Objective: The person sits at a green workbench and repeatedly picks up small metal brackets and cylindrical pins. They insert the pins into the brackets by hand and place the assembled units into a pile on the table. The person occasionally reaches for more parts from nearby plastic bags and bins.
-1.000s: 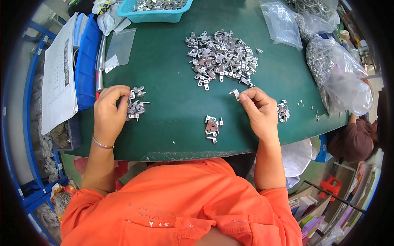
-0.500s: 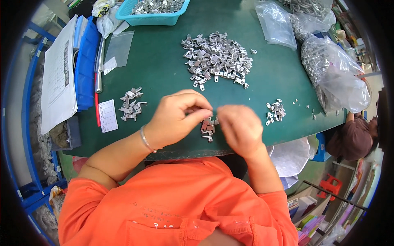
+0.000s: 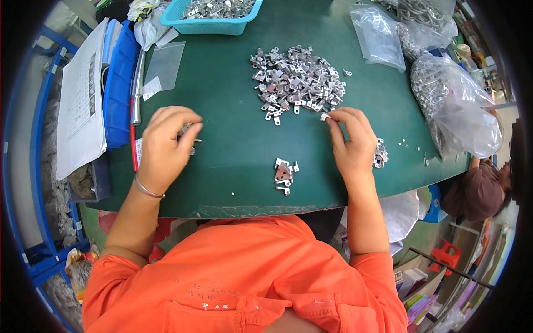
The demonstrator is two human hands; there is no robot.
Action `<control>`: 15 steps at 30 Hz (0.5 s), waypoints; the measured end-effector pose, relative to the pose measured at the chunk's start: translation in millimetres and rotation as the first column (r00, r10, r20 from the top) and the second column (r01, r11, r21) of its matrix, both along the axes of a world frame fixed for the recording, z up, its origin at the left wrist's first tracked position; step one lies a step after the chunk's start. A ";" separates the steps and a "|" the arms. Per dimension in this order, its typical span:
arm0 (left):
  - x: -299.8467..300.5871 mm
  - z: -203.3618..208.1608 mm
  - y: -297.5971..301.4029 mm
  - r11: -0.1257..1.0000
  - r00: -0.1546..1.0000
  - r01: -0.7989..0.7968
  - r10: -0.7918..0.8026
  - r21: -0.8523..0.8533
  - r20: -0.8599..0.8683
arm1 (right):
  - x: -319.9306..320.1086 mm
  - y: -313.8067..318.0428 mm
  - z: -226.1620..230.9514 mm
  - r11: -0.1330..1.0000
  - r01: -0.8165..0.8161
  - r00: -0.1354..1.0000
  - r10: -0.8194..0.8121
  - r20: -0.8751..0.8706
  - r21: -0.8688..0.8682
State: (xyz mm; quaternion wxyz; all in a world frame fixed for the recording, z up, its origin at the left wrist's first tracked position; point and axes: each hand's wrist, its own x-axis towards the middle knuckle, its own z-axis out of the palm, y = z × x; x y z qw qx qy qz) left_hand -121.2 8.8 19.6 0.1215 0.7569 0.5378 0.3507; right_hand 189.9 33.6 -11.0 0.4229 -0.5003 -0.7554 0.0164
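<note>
My left hand (image 3: pixel 168 145), a bracelet on its wrist, hovers over the small left pile of metal brackets (image 3: pixel 193 149), hiding most of it. Its fingers are curled with a slim gap between thumb and forefinger; nothing shows held at their tips. At the lower right edge of the large heap of brackets (image 3: pixel 300 80), my right hand (image 3: pixel 355 141) pinches a small silvery metal bracket (image 3: pixel 325 116) between thumb and forefinger. A small cluster of brackets (image 3: pixel 282 176), some reddish-brown, lies between my hands near the front edge. Another small pile (image 3: pixel 380 155) is partly behind my right hand.
A turquoise basket (image 3: pixel 214 25) of metal parts stands at the back. Clear bags of parts (image 3: pixel 433 83) line the right side. To the left are a blue bin (image 3: pixel 119 91), papers (image 3: pixel 83 94) and a red pen (image 3: pixel 132 141). Someone in brown (image 3: pixel 477 188) is at far right.
My hands have parted from the middle. The left moved left over the small pile; the right moved up and right to the large heap, where it now pinches a bracket.
</note>
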 end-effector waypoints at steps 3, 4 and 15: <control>36.3 7.3 1.5 0.964 0.949 0.176 -0.113 -0.200 0.293 | -9.8 -11.8 11.8 0.984 -0.099 0.994 0.104 -0.030 0.146; 49.3 4.9 2.0 0.919 0.902 0.293 -0.175 -0.263 0.395 | -12.7 -17.3 13.8 0.978 -0.130 0.990 0.138 -0.038 0.161; 75.8 -6.7 8.4 0.920 0.809 0.373 -0.387 0.122 0.443 | -28.4 -26.6 16.6 0.948 -0.318 0.945 0.315 -0.088 -0.017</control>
